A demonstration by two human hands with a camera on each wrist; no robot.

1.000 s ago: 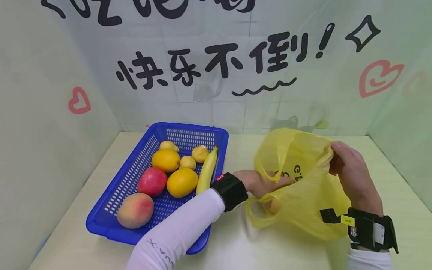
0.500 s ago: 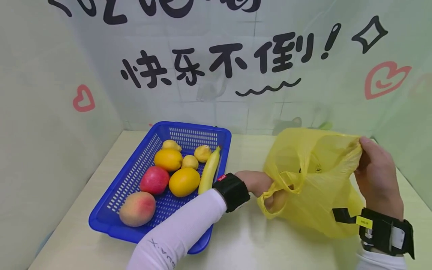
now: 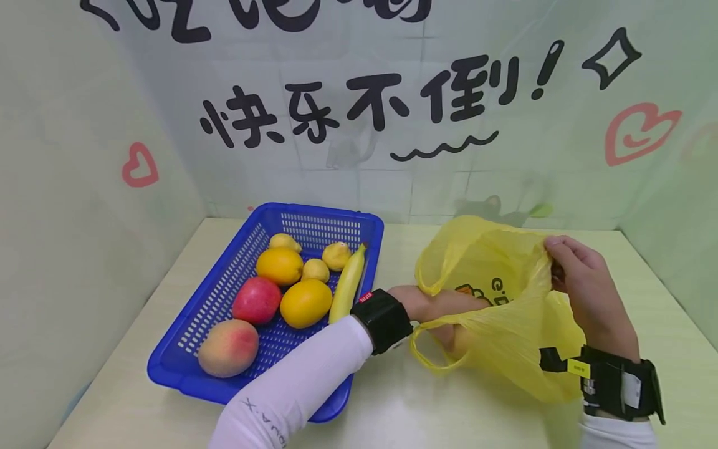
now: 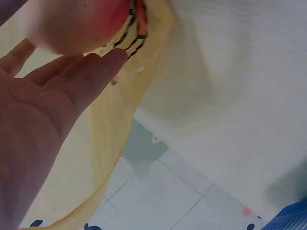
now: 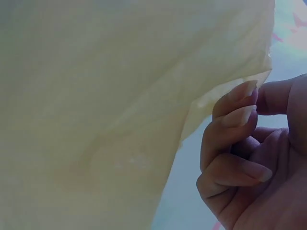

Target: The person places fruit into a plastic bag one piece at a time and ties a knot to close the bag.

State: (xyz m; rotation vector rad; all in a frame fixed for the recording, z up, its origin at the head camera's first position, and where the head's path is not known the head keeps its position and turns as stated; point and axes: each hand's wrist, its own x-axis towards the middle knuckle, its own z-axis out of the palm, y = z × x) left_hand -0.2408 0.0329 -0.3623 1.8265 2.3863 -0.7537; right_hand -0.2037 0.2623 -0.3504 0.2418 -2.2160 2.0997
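Note:
In the head view my left hand (image 3: 434, 305) reaches through the mouth of a yellow plastic bag (image 3: 516, 337), its fingers hidden inside. The left wrist view shows that hand (image 4: 53, 96) holding a pale pink and red peach (image 4: 76, 24), fingers spread along its side and the peach partly cut off by the frame's top. My right hand (image 3: 586, 280) pinches the bag's rim at the right, between thumb and forefinger, and keeps the mouth spread. Its other fingers (image 5: 235, 172) are curled loosely in the right wrist view.
A blue basket (image 3: 185, 305) stands on the left of the pale table (image 3: 404, 399). In it lie a peach (image 3: 228, 348), a red fruit (image 3: 257, 300), a banana (image 3: 348, 284), yellow-orange fruits (image 3: 306, 303) and small yellow fruits (image 3: 336, 255). A printed wall sheet (image 3: 359, 174) rises behind.
My right hand first drew the bag's rim to the right, then came back left, and the mouth gapes wider again. My left hand reaches slightly further into the bag.

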